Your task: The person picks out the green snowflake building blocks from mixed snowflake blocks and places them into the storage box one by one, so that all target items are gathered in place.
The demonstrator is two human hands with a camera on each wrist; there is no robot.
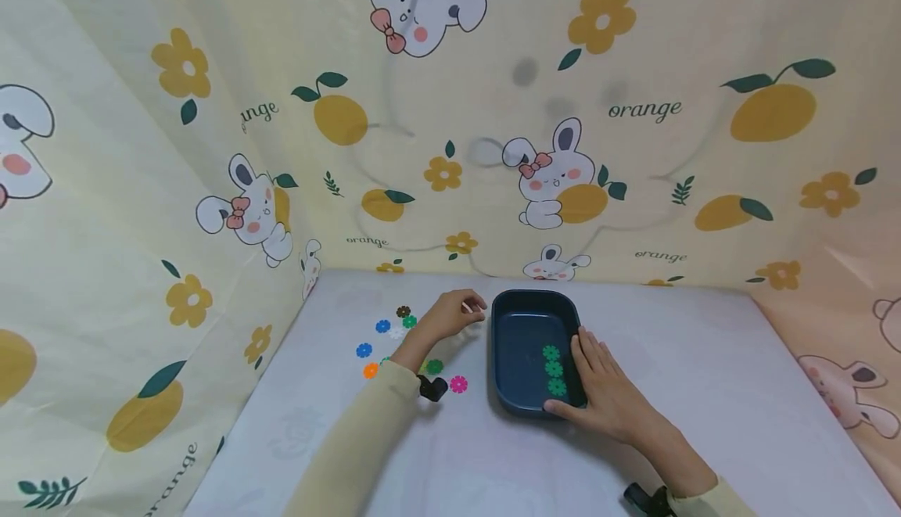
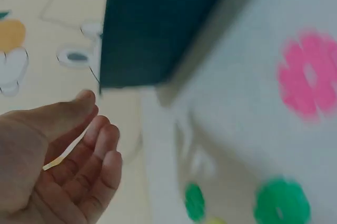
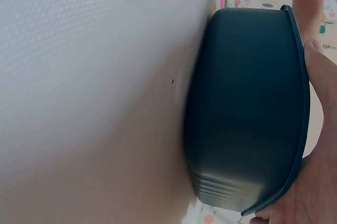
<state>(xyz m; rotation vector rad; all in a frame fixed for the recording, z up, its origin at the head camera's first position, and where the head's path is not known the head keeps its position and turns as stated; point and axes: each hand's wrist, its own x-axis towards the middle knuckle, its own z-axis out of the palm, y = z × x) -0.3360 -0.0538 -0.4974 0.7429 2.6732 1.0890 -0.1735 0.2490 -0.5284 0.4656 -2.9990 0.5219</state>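
Note:
A dark blue tray (image 1: 501, 376) stands on the white table, with several green flower pieces (image 1: 553, 368) in a row inside at its right. The right hand (image 1: 612, 396) rests against the tray's right side and near corner, fingers straight along the rim; its thumb and a finger touch the rim of the tray (image 3: 242, 98) in the right wrist view. Just left of the tray hovers the left hand (image 1: 450, 316), touching nothing. In the left wrist view the left hand (image 2: 68, 161) has loosely bent fingers apart from the thumb, near the tray's wall (image 2: 152, 29).
Loose flower pieces lie on the table around and under the left forearm: a pink one (image 1: 458, 384), an orange one (image 1: 370, 371), a brown one (image 1: 403, 311), blue ones (image 1: 364, 350) and green ones (image 1: 434, 366). A patterned curtain (image 1: 450, 110) stands behind the table and at both sides.

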